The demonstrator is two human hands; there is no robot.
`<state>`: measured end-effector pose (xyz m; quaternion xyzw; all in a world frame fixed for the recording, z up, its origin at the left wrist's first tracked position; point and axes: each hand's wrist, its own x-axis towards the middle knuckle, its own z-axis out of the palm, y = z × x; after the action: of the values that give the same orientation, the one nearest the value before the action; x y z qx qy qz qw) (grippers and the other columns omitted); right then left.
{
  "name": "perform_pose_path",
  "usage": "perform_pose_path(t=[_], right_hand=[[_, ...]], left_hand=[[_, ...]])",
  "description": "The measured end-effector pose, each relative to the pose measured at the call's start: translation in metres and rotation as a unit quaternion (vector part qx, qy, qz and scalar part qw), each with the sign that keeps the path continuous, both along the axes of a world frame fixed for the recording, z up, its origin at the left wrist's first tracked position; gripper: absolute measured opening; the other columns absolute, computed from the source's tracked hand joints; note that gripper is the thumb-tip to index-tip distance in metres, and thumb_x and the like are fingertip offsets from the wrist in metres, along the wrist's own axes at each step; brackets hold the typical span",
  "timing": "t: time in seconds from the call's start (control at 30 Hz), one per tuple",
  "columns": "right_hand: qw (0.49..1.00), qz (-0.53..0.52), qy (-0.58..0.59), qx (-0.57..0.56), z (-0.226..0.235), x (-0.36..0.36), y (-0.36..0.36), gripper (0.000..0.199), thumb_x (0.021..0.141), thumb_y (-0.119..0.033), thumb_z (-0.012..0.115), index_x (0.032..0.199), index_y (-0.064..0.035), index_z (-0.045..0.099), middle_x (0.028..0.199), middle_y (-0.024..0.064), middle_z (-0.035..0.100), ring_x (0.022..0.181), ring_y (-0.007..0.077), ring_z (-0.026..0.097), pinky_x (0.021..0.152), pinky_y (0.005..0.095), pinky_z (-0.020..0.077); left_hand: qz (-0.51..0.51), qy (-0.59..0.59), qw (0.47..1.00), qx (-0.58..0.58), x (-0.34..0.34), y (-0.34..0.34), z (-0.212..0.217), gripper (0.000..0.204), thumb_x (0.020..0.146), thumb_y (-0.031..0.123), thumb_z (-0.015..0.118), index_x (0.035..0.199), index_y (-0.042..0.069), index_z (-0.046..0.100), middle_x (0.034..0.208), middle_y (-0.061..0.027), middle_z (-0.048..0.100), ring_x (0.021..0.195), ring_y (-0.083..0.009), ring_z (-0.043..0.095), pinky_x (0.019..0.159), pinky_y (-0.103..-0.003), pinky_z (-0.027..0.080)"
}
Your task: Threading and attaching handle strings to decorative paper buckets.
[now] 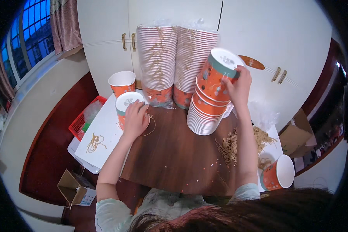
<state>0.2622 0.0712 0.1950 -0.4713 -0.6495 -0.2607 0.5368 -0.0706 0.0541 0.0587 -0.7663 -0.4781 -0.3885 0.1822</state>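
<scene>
My right hand (239,88) grips the top paper bucket (214,79) of an upside-down nested stack (207,119), thumb on its side and fingers by its base. That bucket is orange with a green band and a white bottom, and it tilts. On the left, my left hand (136,120) has its fingers curled over the right side of another upturned paper bucket (121,116). Beside this hand, a thin tan cord (154,127) loops out over the brown tabletop. Part of the left bucket is hidden behind my fingers.
Two plastic-wrapped bucket stacks (157,58) stand at the back. An upright bucket (121,82) is at far left, another bucket (284,173) lies at right. Tan cords (230,149) pile up near my right forearm; a few (94,143) lie left. Cardboard boxes (75,189) flank the table.
</scene>
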Motion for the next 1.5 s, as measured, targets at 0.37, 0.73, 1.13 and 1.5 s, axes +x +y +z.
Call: perform_pose_path(t=[0.37, 0.73, 1.13, 1.5], right_hand=[[0.919, 0.234, 0.267, 0.172, 0.005, 0.030, -0.065, 0.024, 0.075, 0.007, 0.058, 0.096, -0.0022, 0.051, 0.109, 0.0133, 0.052, 0.105, 0.0201, 0.048, 0.090, 0.0341, 0.0423], [0.809, 0.341, 0.440, 0.189, -0.055, 0.052, -0.074, 0.018, 0.083, -0.004, 0.056, 0.098, -0.0011, 0.045, 0.098, 0.0103, 0.054, 0.088, 0.0155, 0.055, 0.079, 0.0298, 0.0471], [0.775, 0.319, 0.492, 0.235, -0.068, 0.040, -0.102, 0.013, 0.083, -0.002, 0.054, 0.094, -0.0041, 0.046, 0.087, 0.0035, 0.053, 0.074, 0.0090, 0.052, 0.064, 0.0198, 0.0435], [0.852, 0.305, 0.399, 0.149, -0.076, 0.014, -0.088, 0.018, 0.079, -0.009, 0.062, 0.088, -0.0040, 0.047, 0.093, 0.0045, 0.051, 0.089, 0.0137, 0.050, 0.083, 0.0293, 0.0410]], left_hand=[[-0.254, -0.218, 0.942, -0.011, 0.081, 0.003, 0.046, 0.034, 0.069, 0.009, 0.063, 0.101, 0.003, 0.055, 0.109, -0.0143, 0.051, 0.108, -0.0317, 0.046, 0.090, -0.039, 0.036], [-0.283, -0.207, 0.936, -0.037, 0.137, 0.013, 0.042, 0.088, 0.067, 0.028, 0.071, 0.132, -0.002, 0.020, 0.134, -0.0243, 0.024, 0.123, -0.0365, 0.029, 0.099, -0.041, 0.029], [-0.152, -0.114, 0.981, 0.026, 0.183, 0.061, 0.090, 0.056, 0.078, 0.020, 0.058, 0.128, 0.007, 0.037, 0.135, -0.0181, 0.026, 0.123, -0.0398, 0.025, 0.097, -0.047, 0.026], [-0.613, -0.410, 0.652, -0.178, 0.148, -0.018, 0.070, 0.031, 0.078, -0.003, 0.055, 0.109, 0.001, 0.049, 0.110, -0.0064, 0.050, 0.099, -0.0140, 0.051, 0.082, -0.026, 0.041]])
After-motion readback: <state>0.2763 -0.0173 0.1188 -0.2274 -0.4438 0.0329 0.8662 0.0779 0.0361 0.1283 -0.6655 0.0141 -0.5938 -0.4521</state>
